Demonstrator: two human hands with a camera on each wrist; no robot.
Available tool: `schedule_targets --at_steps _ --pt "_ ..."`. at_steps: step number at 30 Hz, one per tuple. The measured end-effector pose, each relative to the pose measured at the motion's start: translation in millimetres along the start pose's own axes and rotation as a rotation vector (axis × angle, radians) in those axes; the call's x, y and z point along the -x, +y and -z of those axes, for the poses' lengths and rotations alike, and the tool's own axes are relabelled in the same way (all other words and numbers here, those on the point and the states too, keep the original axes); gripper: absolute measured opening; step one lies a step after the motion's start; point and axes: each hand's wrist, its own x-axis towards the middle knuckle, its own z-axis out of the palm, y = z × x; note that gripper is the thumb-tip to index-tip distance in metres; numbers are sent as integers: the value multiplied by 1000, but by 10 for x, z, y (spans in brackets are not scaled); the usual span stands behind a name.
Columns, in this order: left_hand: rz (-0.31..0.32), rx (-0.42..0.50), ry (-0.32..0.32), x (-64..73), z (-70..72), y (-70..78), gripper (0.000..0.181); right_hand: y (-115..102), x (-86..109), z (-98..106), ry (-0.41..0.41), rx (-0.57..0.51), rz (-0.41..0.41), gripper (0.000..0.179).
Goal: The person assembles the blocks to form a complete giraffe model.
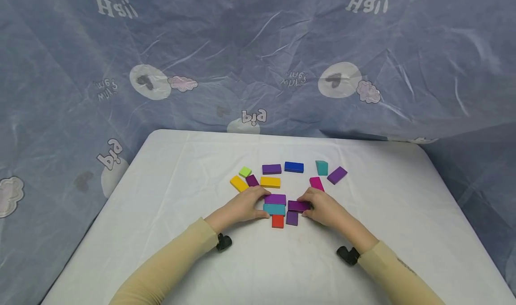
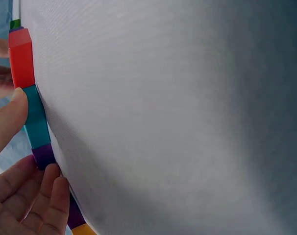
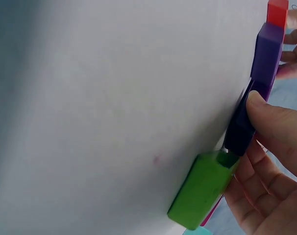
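My left hand point(image 1: 243, 205) pinches a teal block point(image 1: 274, 209) and a purple block point(image 1: 275, 199) lying against its far side, thumb on the teal one and fingertips at the purple one. A red block point(image 1: 277, 221) touches the teal block's near side. To the right, my right hand point(image 1: 325, 208) holds a dark purple block point(image 1: 297, 206) between thumb and fingers. Below that block sits a violet block point(image 1: 292, 218), beside the red one. In the right wrist view a green block point(image 3: 200, 191) lies by the right fingers; the hand hides it from the head view.
Beyond the hands on the white table point(image 1: 193, 161) lie yellow blocks point(image 1: 270, 182), a lime block point(image 1: 245, 172), a dark plum block point(image 1: 252, 180), a blue block point(image 1: 294, 167), a teal wedge-like block point(image 1: 321, 168), a magenta block point(image 1: 316, 183) and violet blocks point(image 1: 337, 175).
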Motion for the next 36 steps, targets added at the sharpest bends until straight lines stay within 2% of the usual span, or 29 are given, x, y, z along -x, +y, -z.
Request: schedule_targets --at_steps 6,24,36 --pt "-6 18 9 -7 -12 -27 64 -54 39 -13 -11 10 47 31" --pt "-11 20 29 -15 -40 -48 64 -68 77 -49 19 26 84 32" --pt "-3 26 29 -23 -58 -49 64 -44 81 -45 14 -4 65 34"
